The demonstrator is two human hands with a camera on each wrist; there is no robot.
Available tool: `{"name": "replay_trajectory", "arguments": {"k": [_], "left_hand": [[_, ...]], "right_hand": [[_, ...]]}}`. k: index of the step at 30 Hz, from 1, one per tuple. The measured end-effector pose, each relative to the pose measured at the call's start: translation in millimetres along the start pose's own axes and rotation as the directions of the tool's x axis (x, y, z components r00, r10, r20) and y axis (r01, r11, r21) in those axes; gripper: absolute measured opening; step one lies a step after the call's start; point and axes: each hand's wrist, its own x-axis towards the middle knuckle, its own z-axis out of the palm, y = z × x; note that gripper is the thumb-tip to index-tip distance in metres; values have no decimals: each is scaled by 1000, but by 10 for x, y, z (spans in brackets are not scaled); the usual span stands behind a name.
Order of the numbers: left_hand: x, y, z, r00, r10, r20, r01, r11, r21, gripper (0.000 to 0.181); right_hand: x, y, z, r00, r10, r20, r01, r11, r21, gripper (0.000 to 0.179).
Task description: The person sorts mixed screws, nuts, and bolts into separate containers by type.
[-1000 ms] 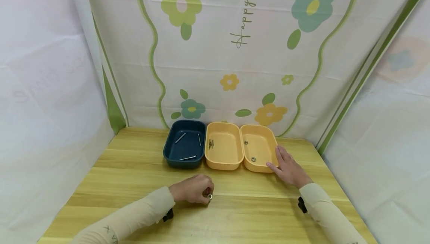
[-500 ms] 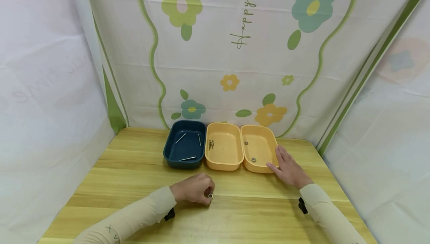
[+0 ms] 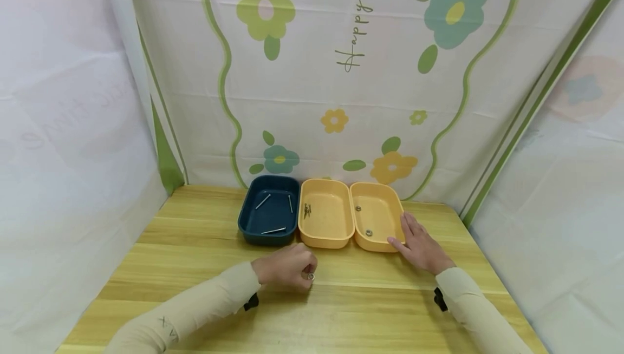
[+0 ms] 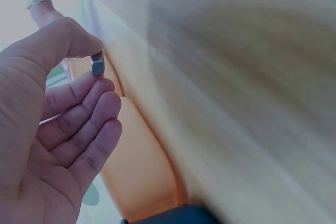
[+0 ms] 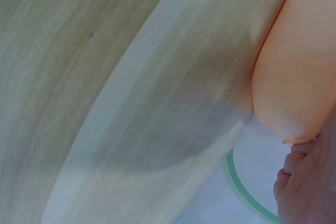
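Observation:
My left hand (image 3: 286,267) pinches a small metal nut (image 3: 311,276) between thumb and index finger, above the table just in front of the boxes. In the left wrist view the nut (image 4: 97,63) shows edge-on at the fingertips, the other fingers loosely bent below it. At the right, my right hand (image 3: 423,247) grips the front right corner of the right yellow box (image 3: 377,245), thumb over the rim and fingers along the side wall. Two nuts (image 3: 368,233) lie apart inside that box. The right wrist view shows the bent fingers (image 5: 296,163) against its wall.
A middle yellow box (image 3: 325,242) holds several small brassy pieces (image 3: 307,210), too small to identify. Left of it, a dark blue box (image 3: 268,238) contains three long screws or bolts (image 3: 273,230). All three boxes stand side by side on the wooden table (image 3: 195,246), near the flowered cloth (image 3: 302,83) behind.
My left hand has moved slightly forward and to the right with the nut, nearer the boxes. The right hand stays on the right yellow box.

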Motion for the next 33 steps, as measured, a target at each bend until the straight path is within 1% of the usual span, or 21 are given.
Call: {"name": "replay_trajectory", "arguments": {"k": [9, 15, 19, 24, 28, 33], "left_hand": [[146, 60, -176, 999, 45, -23, -43, 996, 84, 7], [257, 127, -329, 996, 69, -51, -60, 986, 158, 6], [338, 146, -434, 994, 84, -73, -68, 978, 197, 6], [445, 140, -545, 992, 78, -99, -55, 975, 216, 6], [546, 145, -616, 992, 69, -107, -43, 974, 221, 7], [695, 174, -695, 990, 83, -112, -53, 968, 243, 9]], "right_hand": [[-2, -19, -2, 1000, 0, -7, 0, 1000, 2, 93], [-5, -18, 0, 1000, 1, -13, -1, 1000, -2, 93], [-6, -4, 4, 1000, 4, -9, -4, 1000, 1, 93], [2, 19, 14, 1000, 8, -2, -8, 1000, -6, 94], [16, 22, 14, 1000, 2, -4, -2, 1000, -10, 94], [16, 15, 15, 1000, 6, -2, -6, 1000, -6, 94]]}}
